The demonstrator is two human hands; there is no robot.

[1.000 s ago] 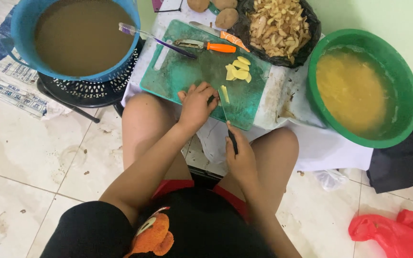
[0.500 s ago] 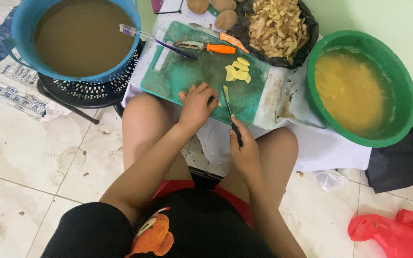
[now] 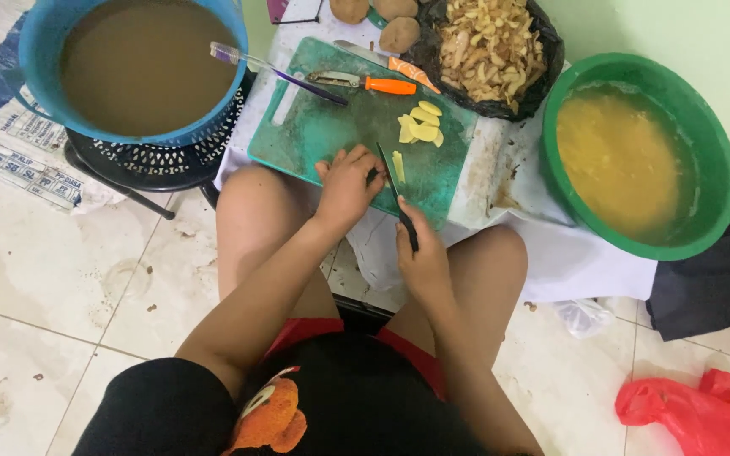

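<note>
Head view: left hand [image 3: 350, 179], fingers curled, pins a pale piece on the green cutting board [image 3: 314, 135]; right hand [image 3: 422, 260] grips the knife [image 3: 397, 196], best guided straight down, fingertips tucked back.

A blue basin [image 3: 40, 51] of brown water with a toothbrush [image 3: 272, 69] across its rim stands on a black stool [image 3: 149, 160], a green basin [image 3: 720, 160] holds yellow liquid, a black bag [image 3: 542, 42] holds peelings, and a red plastic bag [image 3: 694, 414] lies on the tiled floor [image 3: 44, 279].
</note>
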